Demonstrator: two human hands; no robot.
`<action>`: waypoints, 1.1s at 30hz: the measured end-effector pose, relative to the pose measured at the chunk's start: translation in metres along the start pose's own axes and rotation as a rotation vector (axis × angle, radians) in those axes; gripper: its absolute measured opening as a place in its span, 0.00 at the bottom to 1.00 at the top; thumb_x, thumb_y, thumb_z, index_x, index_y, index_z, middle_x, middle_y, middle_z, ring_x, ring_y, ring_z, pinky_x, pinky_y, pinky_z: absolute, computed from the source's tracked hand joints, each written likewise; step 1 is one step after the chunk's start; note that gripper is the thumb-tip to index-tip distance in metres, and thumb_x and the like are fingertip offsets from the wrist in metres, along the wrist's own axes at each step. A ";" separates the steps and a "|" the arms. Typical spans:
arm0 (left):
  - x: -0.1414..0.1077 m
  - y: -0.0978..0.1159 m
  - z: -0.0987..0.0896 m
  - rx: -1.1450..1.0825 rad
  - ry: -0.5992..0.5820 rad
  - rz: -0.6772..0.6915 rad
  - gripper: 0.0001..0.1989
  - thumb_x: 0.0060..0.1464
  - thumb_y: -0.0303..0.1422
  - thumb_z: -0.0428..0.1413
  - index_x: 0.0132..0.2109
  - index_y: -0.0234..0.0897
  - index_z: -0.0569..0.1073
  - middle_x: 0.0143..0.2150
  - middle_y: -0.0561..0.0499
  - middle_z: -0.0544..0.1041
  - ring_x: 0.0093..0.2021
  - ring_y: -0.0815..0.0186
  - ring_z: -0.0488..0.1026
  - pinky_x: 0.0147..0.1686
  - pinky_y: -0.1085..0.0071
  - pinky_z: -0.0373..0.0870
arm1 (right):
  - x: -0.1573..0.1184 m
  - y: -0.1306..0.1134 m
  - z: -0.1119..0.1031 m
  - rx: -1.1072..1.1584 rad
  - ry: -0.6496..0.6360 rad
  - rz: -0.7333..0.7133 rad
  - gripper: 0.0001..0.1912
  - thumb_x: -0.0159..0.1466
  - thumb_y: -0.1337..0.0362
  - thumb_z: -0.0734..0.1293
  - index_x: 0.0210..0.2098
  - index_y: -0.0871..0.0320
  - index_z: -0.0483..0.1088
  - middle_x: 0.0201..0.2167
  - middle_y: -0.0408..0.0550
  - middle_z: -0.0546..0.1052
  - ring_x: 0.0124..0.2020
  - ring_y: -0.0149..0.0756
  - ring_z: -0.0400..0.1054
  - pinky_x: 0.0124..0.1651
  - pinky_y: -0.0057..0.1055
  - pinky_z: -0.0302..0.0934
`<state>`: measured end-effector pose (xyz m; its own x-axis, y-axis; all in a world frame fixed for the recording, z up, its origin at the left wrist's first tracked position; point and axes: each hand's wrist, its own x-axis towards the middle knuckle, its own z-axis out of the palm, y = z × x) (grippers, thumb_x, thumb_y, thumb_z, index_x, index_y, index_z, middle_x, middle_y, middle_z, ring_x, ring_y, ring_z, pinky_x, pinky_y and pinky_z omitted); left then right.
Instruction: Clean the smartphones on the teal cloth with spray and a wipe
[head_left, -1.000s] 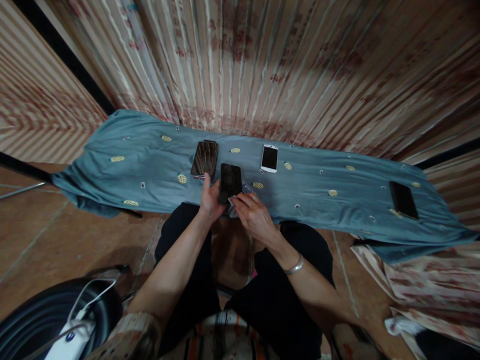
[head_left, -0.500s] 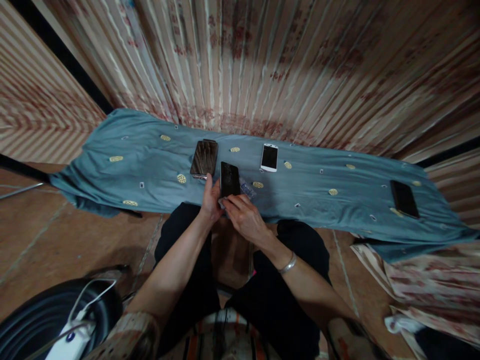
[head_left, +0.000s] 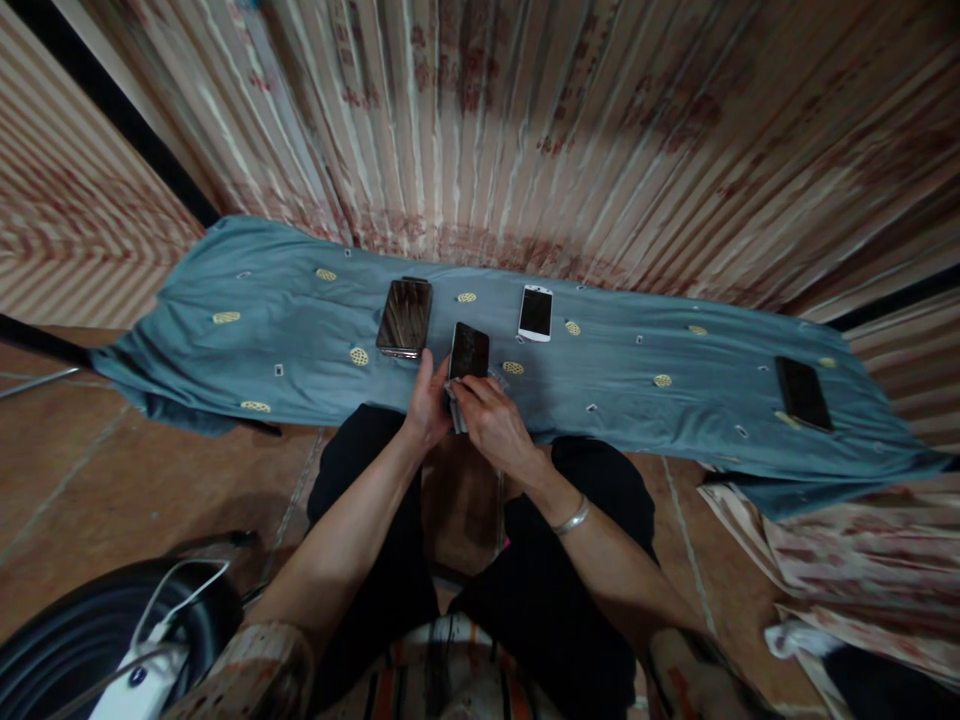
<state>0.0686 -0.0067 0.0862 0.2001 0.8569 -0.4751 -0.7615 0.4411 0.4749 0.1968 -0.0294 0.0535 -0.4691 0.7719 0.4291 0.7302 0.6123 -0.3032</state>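
Note:
My left hand (head_left: 430,405) grips a dark smartphone (head_left: 470,350) by its left edge, thumb raised beside it. The phone's screen is black and its lower part is partly covered by my right hand (head_left: 491,418). My right fingers are closed on a thin greyish cloth-like piece (head_left: 457,415) and press it at the phone's lower end; whether it is cloth or a wipe I cannot tell. Just beyond my left thumb lies a stack of dark phones (head_left: 406,318) with glossy tops. A white phone (head_left: 535,313) with a black screen rests face up to the right.
A blue cloth (head_left: 615,400) with yellow patterns covers the long narrow surface. Far right on it lies another dark phone (head_left: 804,393). Pleated curtains (head_left: 480,130) hang behind. At lower left, a white power strip (head_left: 139,685) with cables sits by a black coil (head_left: 67,620).
The held phone has shifted slightly right and turned a little in my hands. More of the greyish piece now shows below it. The clear packet behind my right fingers is mostly hidden.

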 end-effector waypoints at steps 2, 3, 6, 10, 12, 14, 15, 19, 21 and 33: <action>-0.003 0.002 0.003 0.015 0.017 -0.005 0.33 0.74 0.52 0.40 0.64 0.35 0.77 0.44 0.45 0.87 0.47 0.58 0.85 0.54 0.64 0.78 | -0.001 -0.001 0.000 0.004 -0.010 -0.005 0.22 0.74 0.73 0.60 0.62 0.61 0.77 0.56 0.61 0.80 0.55 0.48 0.73 0.64 0.47 0.71; -0.004 0.003 0.004 0.023 0.023 -0.008 0.33 0.75 0.52 0.39 0.64 0.35 0.77 0.43 0.45 0.87 0.47 0.58 0.85 0.53 0.64 0.78 | -0.001 -0.002 0.001 0.009 -0.017 -0.008 0.21 0.74 0.73 0.60 0.62 0.61 0.77 0.56 0.61 0.80 0.55 0.48 0.73 0.64 0.47 0.71; -0.006 0.004 0.005 0.032 0.015 -0.011 0.33 0.75 0.51 0.37 0.64 0.36 0.77 0.42 0.46 0.87 0.46 0.58 0.85 0.53 0.64 0.78 | -0.002 -0.002 0.001 0.011 -0.026 -0.008 0.21 0.75 0.72 0.60 0.62 0.61 0.77 0.56 0.61 0.79 0.56 0.48 0.72 0.64 0.45 0.70; -0.005 0.002 0.003 0.036 -0.052 -0.016 0.33 0.74 0.52 0.37 0.63 0.37 0.77 0.40 0.47 0.86 0.47 0.58 0.84 0.52 0.64 0.79 | 0.003 0.003 -0.001 -0.016 -0.012 0.019 0.21 0.75 0.72 0.59 0.62 0.60 0.76 0.56 0.60 0.79 0.55 0.47 0.72 0.64 0.45 0.70; -0.004 0.001 0.002 0.049 -0.072 -0.027 0.34 0.74 0.53 0.37 0.62 0.37 0.78 0.39 0.47 0.86 0.46 0.57 0.85 0.51 0.63 0.79 | 0.006 0.006 -0.003 -0.032 -0.004 0.041 0.21 0.75 0.71 0.59 0.62 0.61 0.76 0.56 0.60 0.79 0.54 0.47 0.71 0.63 0.44 0.70; -0.003 -0.001 0.002 0.063 -0.068 -0.031 0.34 0.74 0.53 0.37 0.62 0.37 0.78 0.37 0.47 0.85 0.45 0.56 0.85 0.49 0.62 0.79 | 0.009 0.008 -0.005 -0.043 -0.001 0.058 0.21 0.75 0.71 0.60 0.62 0.63 0.76 0.56 0.62 0.79 0.54 0.48 0.71 0.63 0.45 0.70; -0.002 -0.001 0.002 0.065 -0.065 -0.028 0.34 0.74 0.52 0.37 0.63 0.36 0.78 0.38 0.47 0.86 0.44 0.56 0.85 0.49 0.62 0.79 | 0.010 0.009 -0.005 -0.047 0.000 0.063 0.20 0.75 0.71 0.60 0.61 0.64 0.76 0.56 0.63 0.79 0.54 0.48 0.71 0.64 0.45 0.69; -0.003 0.001 0.001 0.053 -0.093 -0.006 0.35 0.74 0.54 0.38 0.66 0.35 0.75 0.43 0.45 0.86 0.43 0.58 0.84 0.48 0.65 0.79 | 0.007 0.004 -0.004 -0.044 0.004 0.040 0.21 0.75 0.72 0.59 0.61 0.63 0.77 0.56 0.62 0.79 0.55 0.48 0.71 0.65 0.46 0.69; -0.004 0.004 0.001 0.040 -0.090 -0.001 0.36 0.73 0.55 0.39 0.68 0.36 0.74 0.46 0.45 0.86 0.43 0.59 0.84 0.48 0.68 0.79 | 0.003 -0.001 -0.003 -0.032 0.000 0.012 0.21 0.75 0.72 0.59 0.61 0.63 0.77 0.56 0.61 0.79 0.55 0.48 0.71 0.65 0.46 0.69; -0.001 0.007 0.002 0.007 -0.087 0.035 0.38 0.73 0.56 0.36 0.72 0.36 0.70 0.53 0.43 0.86 0.50 0.55 0.84 0.54 0.62 0.78 | -0.004 -0.013 -0.007 0.062 -0.059 -0.073 0.17 0.76 0.69 0.61 0.57 0.58 0.79 0.53 0.59 0.80 0.54 0.46 0.74 0.61 0.45 0.74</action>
<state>0.0642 -0.0042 0.0919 0.2267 0.8917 -0.3918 -0.7649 0.4121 0.4951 0.1928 -0.0418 0.0615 -0.5497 0.7325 0.4015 0.6620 0.6752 -0.3254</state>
